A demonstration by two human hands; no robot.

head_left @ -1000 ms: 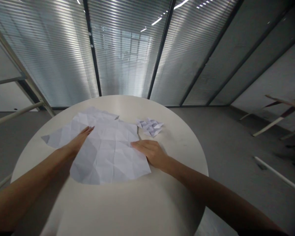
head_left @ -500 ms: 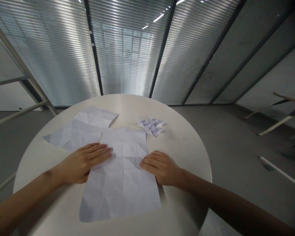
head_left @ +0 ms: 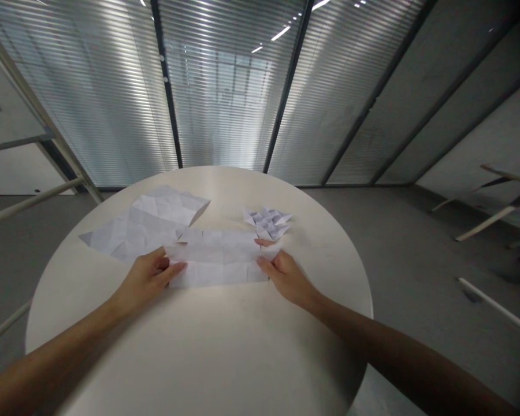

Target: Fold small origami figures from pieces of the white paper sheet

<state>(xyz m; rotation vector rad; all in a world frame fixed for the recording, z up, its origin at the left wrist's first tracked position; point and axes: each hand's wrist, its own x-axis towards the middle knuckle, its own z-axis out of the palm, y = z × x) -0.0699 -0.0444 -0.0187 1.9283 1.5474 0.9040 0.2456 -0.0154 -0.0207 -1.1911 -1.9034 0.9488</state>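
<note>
A creased white paper sheet (head_left: 219, 260) lies folded over on the round white table (head_left: 208, 346), its near half lifted toward the far edge. My left hand (head_left: 145, 277) pinches the sheet's left end with thumb on top. At the right end my right hand (head_left: 283, 274) grips the folded edge the same way. Behind the left hand lies a second creased sheet (head_left: 143, 225), flat on the table. A small crumpled folded paper piece (head_left: 268, 222) sits just beyond my right hand.
Glass walls with horizontal blinds (head_left: 225, 98) stand behind the table. A metal rail frame (head_left: 30, 199) runs at the left. Wooden slats (head_left: 498, 219) and a white bar (head_left: 494, 306) lie on the grey floor at the right.
The top sheet was slid toward me off the other sheet, then its near half was folded up and away. Both hands went from lying flat to pinching the sheet's ends.
</note>
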